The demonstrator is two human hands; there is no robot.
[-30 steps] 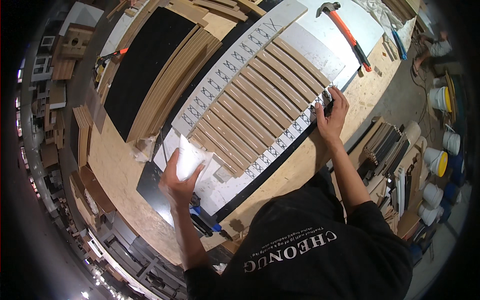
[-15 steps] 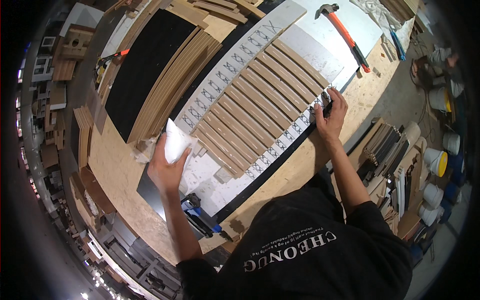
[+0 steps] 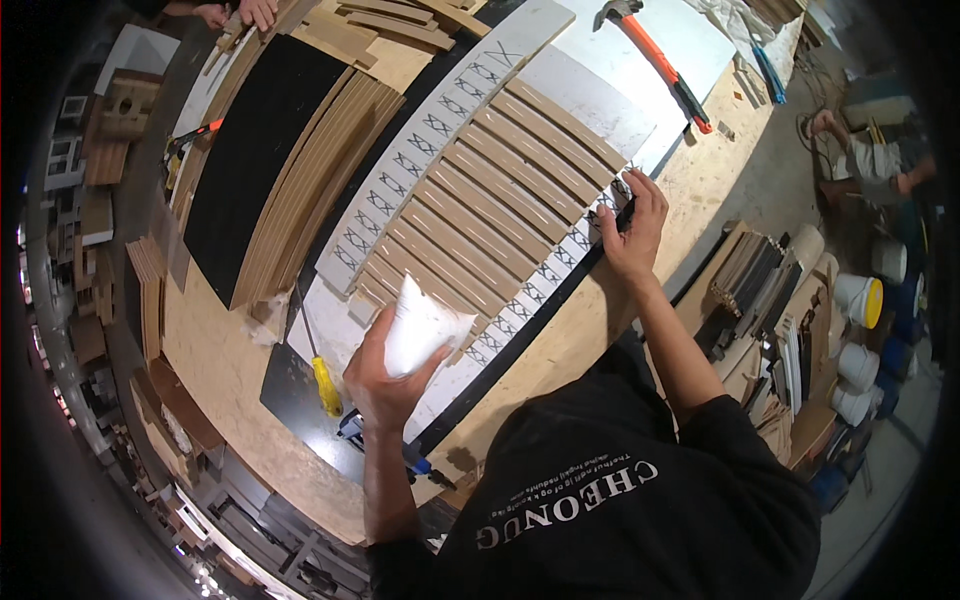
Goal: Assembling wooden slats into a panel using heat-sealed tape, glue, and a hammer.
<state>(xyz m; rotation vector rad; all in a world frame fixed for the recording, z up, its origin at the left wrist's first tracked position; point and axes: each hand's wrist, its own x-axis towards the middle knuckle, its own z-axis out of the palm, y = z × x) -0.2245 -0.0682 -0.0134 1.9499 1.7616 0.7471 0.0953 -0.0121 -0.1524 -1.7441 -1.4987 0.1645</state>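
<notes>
My left hand (image 3: 385, 375) is wrapped round a plump white bag (image 3: 425, 325) with a pointed tip, held over the near end of a row of brown wooden slats (image 3: 480, 205). Thin white lines, like glue, run along the slats. They lie side by side across a curved white board (image 3: 375, 205) whose margins carry black crossed marks. At the board's right margin, by the far slats' ends, my right hand (image 3: 637, 230) rests with thumb and fingers apart. Something dark shows between them; I cannot tell whether it is only the black panel beneath.
A claw hammer (image 3: 655, 60) lies at the far right. Near my left hand are a yellow-handled screwdriver (image 3: 325, 385) and a blue-and-black tool (image 3: 415, 460). Curved boards (image 3: 310, 190) are stacked left beside a black panel (image 3: 250, 160). Another person's hands (image 3: 255, 14) are at the top left.
My left hand has carried the white bag right, over the slats, uncovering the screwdriver. My right hand stays at the board's margin. The view has shifted; another person's hands now show.
</notes>
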